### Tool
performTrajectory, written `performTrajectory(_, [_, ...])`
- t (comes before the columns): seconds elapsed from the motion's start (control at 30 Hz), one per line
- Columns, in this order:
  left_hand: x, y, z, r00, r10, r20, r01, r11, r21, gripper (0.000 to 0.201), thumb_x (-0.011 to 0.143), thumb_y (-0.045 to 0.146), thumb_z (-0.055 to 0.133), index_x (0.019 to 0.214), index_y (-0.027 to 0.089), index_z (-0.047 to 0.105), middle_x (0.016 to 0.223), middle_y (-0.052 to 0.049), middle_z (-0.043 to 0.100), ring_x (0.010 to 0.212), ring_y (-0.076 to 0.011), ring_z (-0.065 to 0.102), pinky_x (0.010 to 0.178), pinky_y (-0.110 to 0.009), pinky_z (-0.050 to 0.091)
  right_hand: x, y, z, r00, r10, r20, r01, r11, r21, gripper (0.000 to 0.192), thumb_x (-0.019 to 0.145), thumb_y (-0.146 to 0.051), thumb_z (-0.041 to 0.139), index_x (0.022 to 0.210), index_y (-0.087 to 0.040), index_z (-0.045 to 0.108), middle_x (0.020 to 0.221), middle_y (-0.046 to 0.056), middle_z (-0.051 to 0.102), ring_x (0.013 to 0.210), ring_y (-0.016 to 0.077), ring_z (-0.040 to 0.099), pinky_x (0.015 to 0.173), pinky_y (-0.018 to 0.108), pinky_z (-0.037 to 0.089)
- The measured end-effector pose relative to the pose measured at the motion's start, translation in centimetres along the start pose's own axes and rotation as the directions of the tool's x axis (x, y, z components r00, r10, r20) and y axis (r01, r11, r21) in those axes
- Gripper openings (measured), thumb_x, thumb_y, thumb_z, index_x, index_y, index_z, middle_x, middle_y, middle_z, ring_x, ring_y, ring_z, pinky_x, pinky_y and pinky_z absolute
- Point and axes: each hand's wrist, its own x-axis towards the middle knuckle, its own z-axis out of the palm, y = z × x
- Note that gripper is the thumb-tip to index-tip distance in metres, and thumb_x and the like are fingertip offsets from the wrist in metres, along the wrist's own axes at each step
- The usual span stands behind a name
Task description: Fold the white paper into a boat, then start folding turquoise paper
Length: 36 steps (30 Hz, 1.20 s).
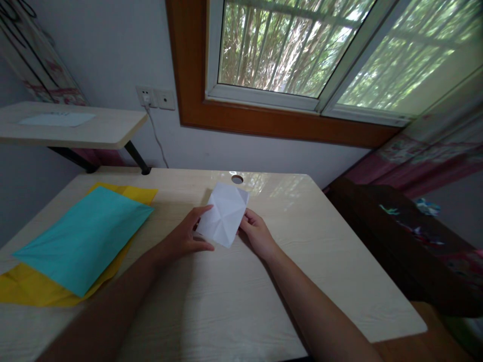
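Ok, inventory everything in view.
desk: one, pale wood, centre
creased paper: one, white, over desk
upper sheet: one, turquoise, desk's left
lower sheet: one, yellow, beneath it
raised shelf: one, pale, left
shelf legs: two, black, beneath shelf
loose paper: one, whitish, on shelf
socket plates: two, white, wall
cable: one, white, left plate
window: one, brown outer frame, top
curtains: two, white-pink, both sides
furniture: one, dark brown, right
small items: several, mixed, on furniture
left hand: one, creased paper's left edge
right hand: one, creased paper's right edge

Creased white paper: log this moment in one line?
creased white paper: held | left grip: at left edge | right grip: holding right edge
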Motion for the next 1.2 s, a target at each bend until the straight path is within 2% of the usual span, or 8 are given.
performTrajectory(0.13, [0.4, 0.4, 0.1, 0.993, -0.1, -0.061, 0.099, 0.995, -0.028, 0.078, 0.08, 0.039, 0.075, 0.148, 0.028, 0.039, 0.121, -0.01, 0.064, 0.095, -0.0232, 0.068, 0.078, -0.034, 0.056, -0.2, -0.5, 0.1, 0.999, 0.014, 0.04, -0.016, 0.999, 0.042, 0.03, 0.082, -0.048, 0.072, 0.089, -0.02, 0.065, 0.072, -0.002, 0.063, 0.062, 0.0138, 0.054, 0.061, 0.027, 0.043])
performTrajectory(0.2, [0.5, 0.9, 0.0, 0.973, -0.122, -0.197, 0.126, 0.992, 0.009, 0.065, 0.083, 0.041, 0.071, 0.142, 0.025, 0.048, 0.126, -0.01, 0.065, 0.099, -0.0246, 0.068, 0.082, -0.037, 0.057, -0.2, -0.7, 0.2, 0.998, 0.007, 0.06, -0.009, 0.999, 0.034, 0.029, 0.082, -0.048, 0.073, 0.086, -0.02, 0.064, 0.072, -0.002, 0.062, 0.063, 0.0136, 0.054, 0.061, 0.027, 0.043])
performTrajectory(0.37, [0.5, 2.0, -0.4, 0.833, -0.234, -0.501, 0.291, 0.956, 0.038, 0.041, 0.083, 0.046, 0.068, 0.114, 0.019, 0.068, 0.121, -0.012, 0.071, 0.118, -0.0304, 0.064, 0.106, -0.046, 0.047, -0.3, -1.0, 0.3, 0.999, 0.011, 0.047, -0.012, 1.0, 0.014, 0.029, 0.082, -0.046, 0.074, 0.089, -0.02, 0.065, 0.07, -0.002, 0.06, 0.061, 0.0131, 0.052, 0.06, 0.027, 0.042])
performTrajectory(0.5, [0.6, 2.9, -0.7, 0.801, -0.264, -0.536, 0.304, 0.953, -0.016, 0.036, 0.083, 0.046, 0.067, 0.108, 0.02, 0.069, 0.116, -0.009, 0.073, 0.115, -0.0286, 0.065, 0.102, -0.043, 0.052, -0.3, -1.2, 0.3, 0.999, 0.014, 0.042, -0.016, 0.999, 0.041, 0.029, 0.081, -0.047, 0.075, 0.087, -0.02, 0.065, 0.069, -0.002, 0.061, 0.061, 0.0131, 0.052, 0.059, 0.027, 0.041])
performTrajectory(0.63, [0.8, 2.8, -0.8, 0.793, -0.335, -0.509, 0.298, 0.942, -0.156, 0.033, 0.081, 0.049, 0.069, 0.093, 0.018, 0.07, 0.089, -0.006, 0.075, 0.082, -0.0256, 0.071, 0.072, -0.036, 0.059, -0.2, -1.3, 0.4, 1.0, 0.021, 0.018, -0.022, 0.997, 0.077, 0.031, 0.079, -0.048, 0.076, 0.088, -0.02, 0.065, 0.072, -0.001, 0.063, 0.062, 0.0137, 0.053, 0.058, 0.027, 0.042])
performTrajectory(0.73, [1.1, 1.9, -0.9, 0.784, -0.372, -0.497, 0.215, 0.914, -0.344, 0.033, 0.077, 0.05, 0.074, 0.086, 0.018, 0.071, 0.085, -0.007, 0.075, 0.069, -0.0221, 0.068, 0.059, -0.032, 0.056, -0.2, -1.4, 0.4, 1.0, 0.024, -0.013, -0.023, 0.997, 0.08, 0.031, 0.078, -0.047, 0.077, 0.085, -0.02, 0.064, 0.07, -0.002, 0.061, 0.06, 0.0135, 0.052, 0.057, 0.027, 0.041])
performTrajectory(1.07, [1.5, 1.2, -1.6, 0.734, -0.436, -0.521, 0.102, 0.829, -0.55, 0.036, 0.074, 0.045, 0.077, 0.087, 0.013, 0.067, 0.086, -0.006, 0.071, 0.071, -0.0178, 0.066, 0.063, -0.031, 0.057, 0.0, -1.2, 0.3, 0.997, 0.048, -0.066, -0.04, 0.992, 0.118, 0.03, 0.077, -0.047, 0.078, 0.083, -0.021, 0.064, 0.065, -0.003, 0.06, 0.055, 0.013, 0.049, 0.055, 0.027, 0.038])
performTrajectory(1.2, [1.7, 0.7, -2.0, 0.73, -0.302, -0.613, 0.021, 0.907, -0.422, 0.04, 0.077, 0.038, 0.074, 0.11, 0.019, 0.061, 0.105, -0.005, 0.067, 0.083, -0.017, 0.066, 0.069, -0.031, 0.058, 0.1, -0.9, 0.1, 0.993, 0.05, -0.11, -0.032, 0.986, 0.164, 0.029, 0.078, -0.044, 0.078, 0.077, -0.021, 0.06, 0.061, -0.004, 0.058, 0.053, 0.0119, 0.048, 0.054, 0.026, 0.036])
